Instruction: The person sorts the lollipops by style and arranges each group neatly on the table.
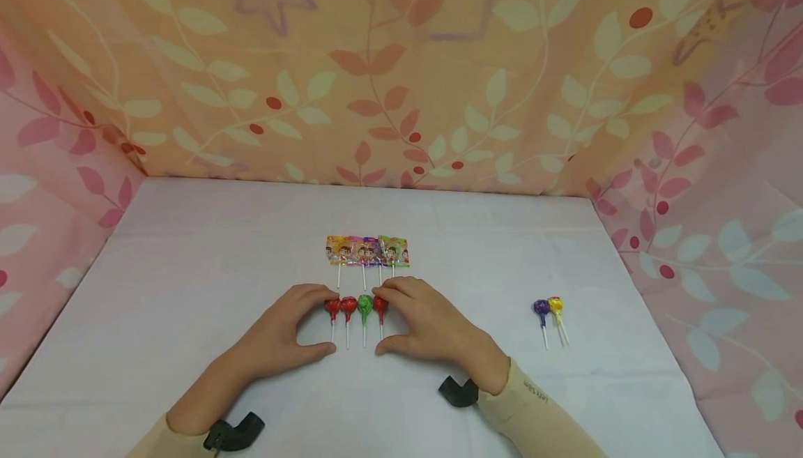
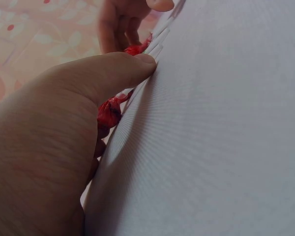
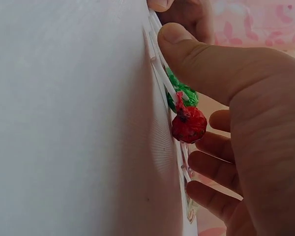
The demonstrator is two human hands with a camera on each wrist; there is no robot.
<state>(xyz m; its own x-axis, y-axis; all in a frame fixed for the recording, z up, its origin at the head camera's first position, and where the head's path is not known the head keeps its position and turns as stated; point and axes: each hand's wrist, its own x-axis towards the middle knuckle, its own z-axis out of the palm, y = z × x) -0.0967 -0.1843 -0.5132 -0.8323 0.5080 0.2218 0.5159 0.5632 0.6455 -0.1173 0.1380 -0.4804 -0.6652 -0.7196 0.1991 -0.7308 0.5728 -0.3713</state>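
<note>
Lollipops lie side by side in a row on the white cloth: a red lollipop (image 1: 332,307) at the left end, a second red one (image 1: 348,307), a green lollipop (image 1: 365,307) and a red lollipop (image 1: 380,307) at the right end. The left hand (image 1: 285,329) spans the row's left end, its fingertips at the red head and its thumb by the stick ends. From the other side, the right hand (image 1: 433,322) spans the right-end red lollipop, thumb apart from the fingers. In the right wrist view, that red lollipop (image 3: 189,125) lies between thumb and fingers, not pinched.
Behind the row lie several flat-wrapped lollipops (image 1: 366,252) with sticks toward the person. A purple lollipop (image 1: 541,309) and a yellow lollipop (image 1: 555,307) rest off to the right. Patterned curtains (image 1: 376,81) bound the table (image 1: 188,270) at the back and sides.
</note>
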